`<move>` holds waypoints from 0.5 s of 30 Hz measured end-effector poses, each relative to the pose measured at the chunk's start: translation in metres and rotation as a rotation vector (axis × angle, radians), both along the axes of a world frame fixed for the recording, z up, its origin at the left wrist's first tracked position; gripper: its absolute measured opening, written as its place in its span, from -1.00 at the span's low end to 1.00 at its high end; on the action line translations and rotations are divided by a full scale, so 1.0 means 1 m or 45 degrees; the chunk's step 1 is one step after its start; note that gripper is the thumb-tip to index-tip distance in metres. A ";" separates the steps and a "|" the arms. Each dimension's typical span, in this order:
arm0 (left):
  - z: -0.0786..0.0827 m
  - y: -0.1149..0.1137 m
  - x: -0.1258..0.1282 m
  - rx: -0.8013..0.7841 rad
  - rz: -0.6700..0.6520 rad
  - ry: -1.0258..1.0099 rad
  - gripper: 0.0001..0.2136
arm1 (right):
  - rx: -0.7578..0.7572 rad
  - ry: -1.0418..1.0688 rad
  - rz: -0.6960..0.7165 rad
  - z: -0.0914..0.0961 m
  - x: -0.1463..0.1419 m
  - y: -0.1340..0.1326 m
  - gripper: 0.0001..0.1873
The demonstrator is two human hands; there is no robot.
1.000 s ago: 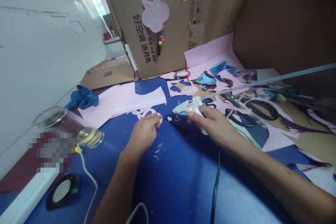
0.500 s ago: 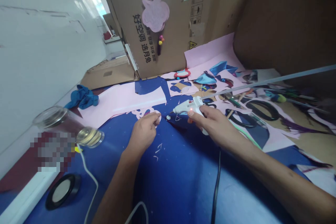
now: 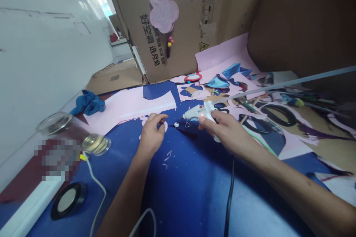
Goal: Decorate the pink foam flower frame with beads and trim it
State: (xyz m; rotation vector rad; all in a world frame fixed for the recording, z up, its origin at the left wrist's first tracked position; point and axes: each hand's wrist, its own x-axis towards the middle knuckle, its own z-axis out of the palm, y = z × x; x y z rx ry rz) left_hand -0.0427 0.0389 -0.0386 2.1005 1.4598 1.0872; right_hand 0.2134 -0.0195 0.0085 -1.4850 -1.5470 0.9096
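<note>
My right hand (image 3: 221, 127) is wrapped around a white hot glue gun (image 3: 204, 110), whose nozzle points left and whose small light glows. A long clear glue stick (image 3: 278, 83) runs out of its back to the right. Just left of the nozzle, a small white bead (image 3: 176, 124) with a dark tassel (image 3: 187, 133) lies on the blue tabletop. My left hand (image 3: 152, 133) rests over a pink cut-out (image 3: 166, 126), partly covering it, with thumb and forefinger apart and nothing seen between them.
A glass jar (image 3: 73, 133) and a black tape roll (image 3: 68, 200) are at the left. Pink sheets (image 3: 133, 105) lie behind my hands. Scissors (image 3: 257, 124), blue cloth pieces (image 3: 218, 82) and scraps clutter the right. A cardboard box (image 3: 183, 44) stands behind, bearing a pink flower-like ornament (image 3: 164, 13).
The thumb and forefinger of my left hand have parted, and that hand has shifted slightly left. The bead has moved a little left. My right hand with the glue gun has barely moved.
</note>
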 end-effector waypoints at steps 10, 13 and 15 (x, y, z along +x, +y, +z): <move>0.005 -0.002 -0.007 0.088 0.217 0.159 -0.74 | -0.007 0.006 -0.020 0.003 -0.001 -0.001 -0.55; -0.001 -0.002 -0.005 0.099 0.320 0.351 -0.72 | -0.011 0.012 -0.023 0.003 -0.001 -0.001 -0.55; -0.004 -0.001 -0.004 0.090 0.383 0.471 -0.68 | -0.006 -0.009 -0.019 0.002 -0.001 -0.001 -0.54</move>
